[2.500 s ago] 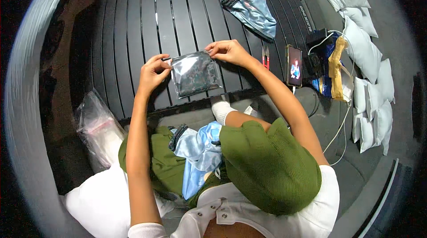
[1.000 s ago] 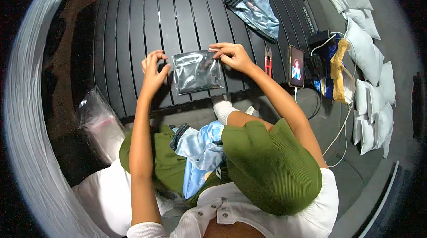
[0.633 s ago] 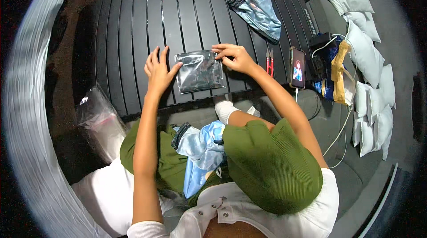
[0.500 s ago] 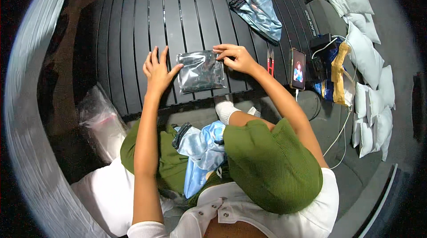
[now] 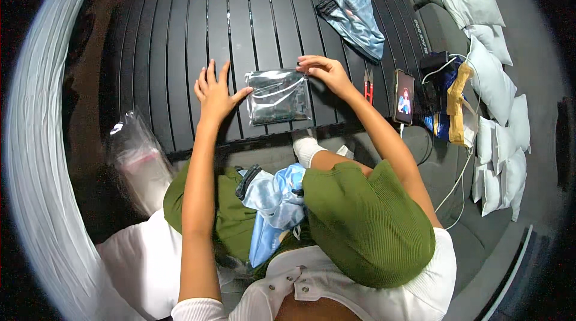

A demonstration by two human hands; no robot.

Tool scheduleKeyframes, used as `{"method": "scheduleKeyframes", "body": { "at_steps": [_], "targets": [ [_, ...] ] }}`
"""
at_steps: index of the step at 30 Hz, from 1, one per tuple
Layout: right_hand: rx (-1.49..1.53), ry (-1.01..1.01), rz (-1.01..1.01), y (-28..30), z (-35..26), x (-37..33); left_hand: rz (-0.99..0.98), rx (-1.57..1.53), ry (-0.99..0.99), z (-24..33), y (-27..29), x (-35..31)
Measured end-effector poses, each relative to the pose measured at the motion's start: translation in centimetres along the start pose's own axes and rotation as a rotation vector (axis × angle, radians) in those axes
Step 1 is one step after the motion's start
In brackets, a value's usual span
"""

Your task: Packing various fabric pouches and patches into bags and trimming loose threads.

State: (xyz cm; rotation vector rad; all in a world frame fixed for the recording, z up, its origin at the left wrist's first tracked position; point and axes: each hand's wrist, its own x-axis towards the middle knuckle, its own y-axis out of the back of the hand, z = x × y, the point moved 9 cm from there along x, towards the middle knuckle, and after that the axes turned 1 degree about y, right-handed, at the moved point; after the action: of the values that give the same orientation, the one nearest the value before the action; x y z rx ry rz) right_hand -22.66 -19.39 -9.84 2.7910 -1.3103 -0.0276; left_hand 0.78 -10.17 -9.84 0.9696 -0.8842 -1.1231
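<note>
A flat, square, glossy clear plastic packet (image 5: 279, 102) lies on the dark slatted table (image 5: 198, 15) near its front edge. It looks dark, and I cannot tell whether that is its contents or the table showing through. My left hand (image 5: 215, 98) rests on the slats with fingers spread, its thumb tip at the packet's left edge. My right hand (image 5: 329, 75) lies at the upper right corner, fingers stretched out over it. Right of that hand are red-handled thread snips (image 5: 368, 88). Light-blue satin fabric with black gathered edges (image 5: 354, 15) lies farther back.
A phone (image 5: 404, 96) with a lit screen and a cable stands right of the snips, beside a yellow and blue bag (image 5: 459, 102). More blue fabric (image 5: 273, 198) sits in my lap. Clear plastic bags (image 5: 144, 165) lie at left. White pillow-like packs (image 5: 489, 72) line the right.
The view has shifted slightly, so the table's things sit a little farther right. My right fingers look straighter at the packet's corner. My left hand stays spread beside the packet.
</note>
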Motion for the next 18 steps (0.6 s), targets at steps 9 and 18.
{"method": "scheduleKeyframes", "body": {
  "at_steps": [9, 18],
  "targets": [
    [-0.579, 0.359, 0.025, -2.2, -2.9, -3.5, 0.021, -0.014, 0.002, -0.1, 0.1, 0.1],
    [-0.729, 0.363, 0.14, -0.1, -5.0, -3.7, 0.132, -0.352, -0.39, 10.4, 1.8, -3.5]
  ]
}}
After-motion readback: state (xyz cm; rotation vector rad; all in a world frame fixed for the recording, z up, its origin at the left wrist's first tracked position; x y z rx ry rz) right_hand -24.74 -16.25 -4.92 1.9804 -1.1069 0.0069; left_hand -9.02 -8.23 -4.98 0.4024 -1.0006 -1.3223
